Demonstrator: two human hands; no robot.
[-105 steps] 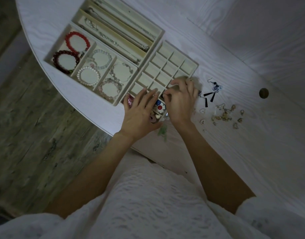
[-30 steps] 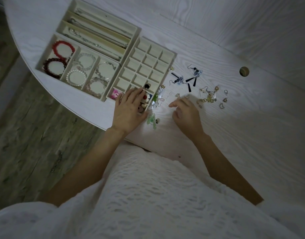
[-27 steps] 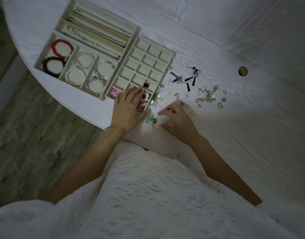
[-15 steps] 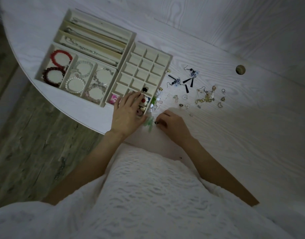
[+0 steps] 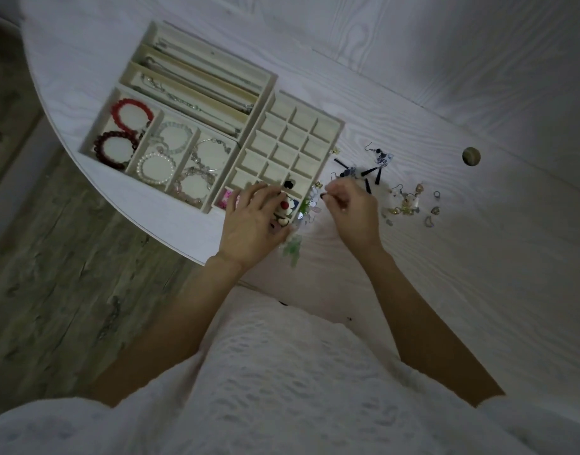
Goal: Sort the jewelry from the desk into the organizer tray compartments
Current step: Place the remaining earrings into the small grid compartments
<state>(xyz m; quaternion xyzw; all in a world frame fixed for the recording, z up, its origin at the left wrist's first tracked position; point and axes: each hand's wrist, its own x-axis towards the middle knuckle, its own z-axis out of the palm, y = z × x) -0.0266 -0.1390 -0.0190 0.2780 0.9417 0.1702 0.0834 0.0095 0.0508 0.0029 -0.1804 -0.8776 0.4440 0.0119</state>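
Observation:
The cream grid tray (image 5: 328, 126) of small square compartments lies on the white desk. My left hand (image 5: 252, 221) rests flat on its near corner, fingers straight over cells with red, white and blue pieces (image 5: 287, 206). My right hand (image 5: 352, 208) hovers just right of the tray and pinches a small dark earring (image 5: 323, 194) at its fingertips, close to the tray's near right edge. A black piece (image 5: 289, 184) sits in one cell. Loose earrings lie on the desk: black-and-blue drops (image 5: 367, 169), gold and clear bits (image 5: 406, 201), a green piece (image 5: 290, 247).
A larger tray (image 5: 85, 144) to the left holds bead bracelets, with long necklace slots (image 5: 196, 83) behind. A round cable hole (image 5: 471, 156) is in the desk at the right. The curved desk edge runs near my left wrist, with wooden floor below.
My right hand picked a small dark earring off the desk near the green piece and lifted it up toward the grid tray's right edge. My left hand stayed on the tray corner.

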